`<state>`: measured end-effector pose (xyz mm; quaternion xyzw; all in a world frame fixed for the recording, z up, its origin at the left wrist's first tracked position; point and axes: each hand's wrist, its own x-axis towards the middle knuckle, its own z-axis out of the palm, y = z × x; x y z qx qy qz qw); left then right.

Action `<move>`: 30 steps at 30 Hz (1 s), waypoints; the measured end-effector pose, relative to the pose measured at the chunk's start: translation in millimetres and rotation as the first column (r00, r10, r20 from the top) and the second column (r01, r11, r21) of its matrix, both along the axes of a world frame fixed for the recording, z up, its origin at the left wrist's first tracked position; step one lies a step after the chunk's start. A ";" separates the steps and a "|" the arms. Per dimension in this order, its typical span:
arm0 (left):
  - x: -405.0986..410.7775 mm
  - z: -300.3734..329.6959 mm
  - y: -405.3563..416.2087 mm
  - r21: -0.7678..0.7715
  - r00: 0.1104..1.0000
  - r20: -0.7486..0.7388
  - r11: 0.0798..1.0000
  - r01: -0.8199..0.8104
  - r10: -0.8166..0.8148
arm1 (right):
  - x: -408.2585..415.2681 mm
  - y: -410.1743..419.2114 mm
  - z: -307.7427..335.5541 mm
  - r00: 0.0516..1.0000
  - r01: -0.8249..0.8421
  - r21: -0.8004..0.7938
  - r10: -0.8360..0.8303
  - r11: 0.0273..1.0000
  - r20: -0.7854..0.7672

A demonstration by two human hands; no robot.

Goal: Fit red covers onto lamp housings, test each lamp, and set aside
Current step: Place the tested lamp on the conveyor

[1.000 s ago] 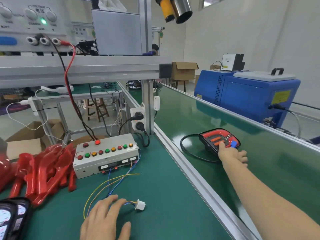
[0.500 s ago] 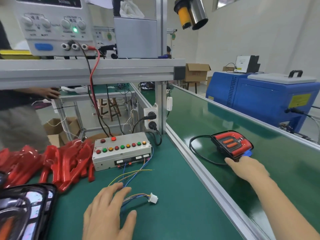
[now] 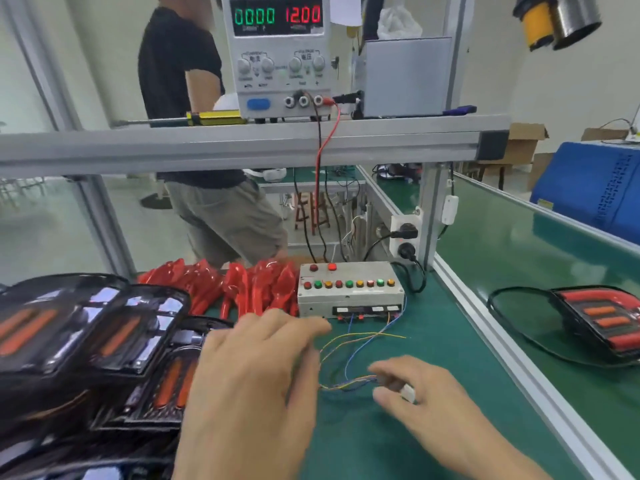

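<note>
Lamp housings [image 3: 104, 344] lie stacked at the left edge of the green bench, still without covers, and the red covers [image 3: 239, 289] are heaped just behind them beside the test box [image 3: 349, 289]. One finished lamp [image 3: 602, 323], red cover on and cable trailing, sits set aside on the conveyor belt [image 3: 519, 244] to the right, so the cycle looks to be between units: one is done and the next has yet to be picked up. The right hand [image 3: 426, 393] pinches the white connector [image 3: 408, 393] at the end of the test box's coloured wires [image 3: 349, 362], fingers curled round it. The left hand [image 3: 256, 382] hovers flat, fingers spread and holding nothing, just beside the housings. The next move probably calls for lifting a housing, seating a cover on it, then plugging in the connector.
</note>
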<state>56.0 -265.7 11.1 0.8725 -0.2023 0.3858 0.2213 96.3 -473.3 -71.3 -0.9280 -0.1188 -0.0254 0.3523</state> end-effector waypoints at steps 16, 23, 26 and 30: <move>-12.2 19.3 100.2 0.454 0.521 -0.495 0.719 -0.526 0.695 | 2.8 149.6 50.8 0.931 -0.296 0.557 0.365 0.776 -0.014; -18.6 21.8 119.1 0.512 0.580 -0.402 0.699 -0.499 0.709 | 28.9 200.1 68.8 0.880 -0.251 0.413 0.384 0.875 -0.278; -16.9 23.2 160.1 0.471 0.609 -0.428 0.740 -0.480 0.668 | 34.8 214.0 73.5 0.883 -0.198 0.391 0.337 0.899 -0.327; -11.2 14.3 200.6 0.436 0.641 -0.395 0.748 -0.500 0.658 | 36.6 220.5 76.9 0.906 -0.216 0.471 0.355 0.855 -0.229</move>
